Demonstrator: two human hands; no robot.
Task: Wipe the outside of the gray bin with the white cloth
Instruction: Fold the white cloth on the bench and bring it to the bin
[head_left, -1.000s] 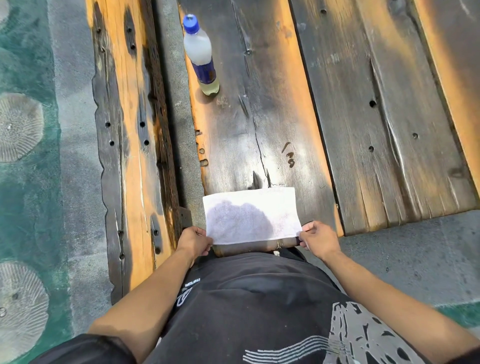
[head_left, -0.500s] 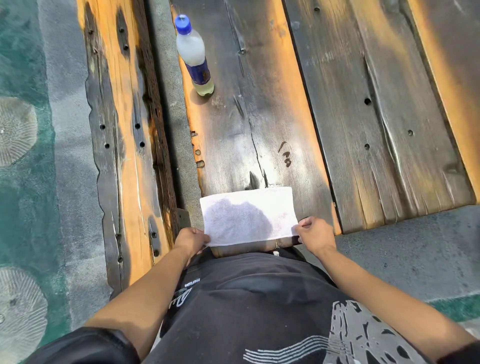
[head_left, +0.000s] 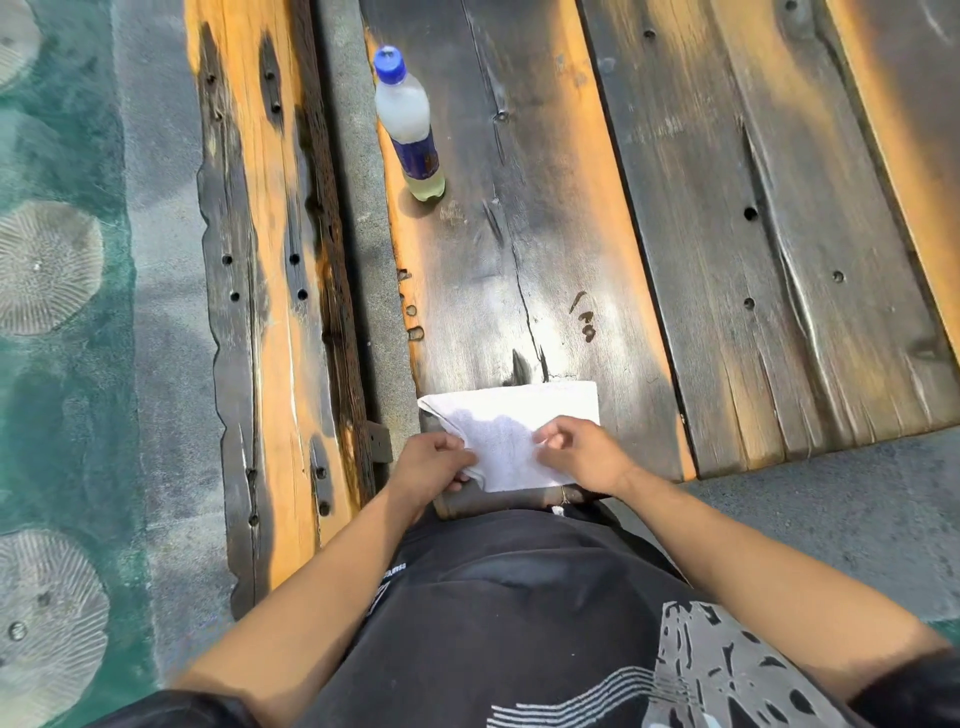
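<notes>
Left hand (head_left: 434, 467) & right hand (head_left: 582, 457), fingers curled, pinch white cloth (head_left: 511, 434) at near end of scorched wood table (head_left: 727, 234). Gray bin: not visible. Blue-cap bottle (head_left: 410, 130), label unreadable, stands farther back; pavement (head_left: 156, 338) below.

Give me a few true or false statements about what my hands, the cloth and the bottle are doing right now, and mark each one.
1. Both hands hold the white cloth. True: the left hand and right hand grip it.
2. The bottle lies on its side. False: it stands upright on the wooden table.
3. The bottle cap is blue. True.
4. A gray bin is in plain view. False: none is clearly visible.
5. The bottle touches the cloth. False: they are apart.
</notes>
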